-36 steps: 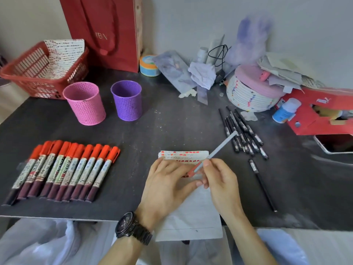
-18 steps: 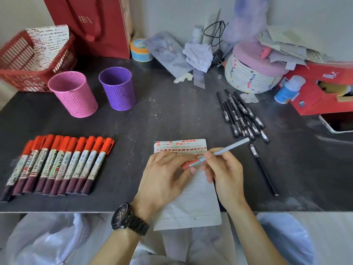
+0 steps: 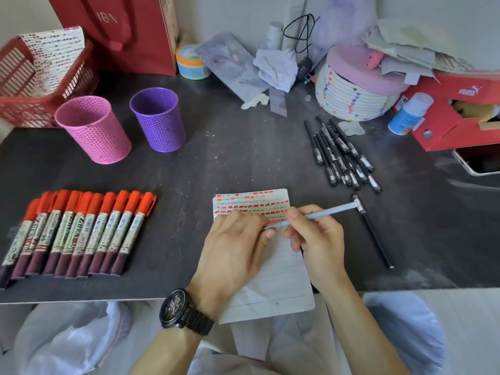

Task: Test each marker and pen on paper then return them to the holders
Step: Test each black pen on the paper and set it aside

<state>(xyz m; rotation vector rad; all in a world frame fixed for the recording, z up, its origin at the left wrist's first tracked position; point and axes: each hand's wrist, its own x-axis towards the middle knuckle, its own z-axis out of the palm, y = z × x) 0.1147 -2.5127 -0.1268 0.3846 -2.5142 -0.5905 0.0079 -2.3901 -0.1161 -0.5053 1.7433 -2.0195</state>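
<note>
My right hand [image 3: 315, 236] pinches a light blue pen [image 3: 324, 213] whose tip lies over the lined paper [image 3: 273, 282]. The sheet's upper part carries rows of red marks. My left hand [image 3: 232, 250] rests on the paper, and its fingertips pinch the pen's red tip end. A row of several red-capped markers [image 3: 75, 234] lies at the left. Several black pens [image 3: 341, 155] lie in a heap at the right, and one more black pen [image 3: 374, 234] lies apart beside my right hand. A pink holder [image 3: 94, 128] and a purple holder [image 3: 159, 120] stand empty at the back left.
A red basket [image 3: 35, 85] and a red bag [image 3: 121, 31] stand at the back left. A white woven box [image 3: 357, 90], a red shoebox [image 3: 454, 112], a white bottle [image 3: 408, 115], tape [image 3: 190, 62] and a phone [image 3: 479, 161] crowd the back and right. The table's front edge [image 3: 81, 297] is close to me.
The pen has tilted flatter, its far end swinging right and down towards the paper. Both hands stay together at the pen's red tip.
</note>
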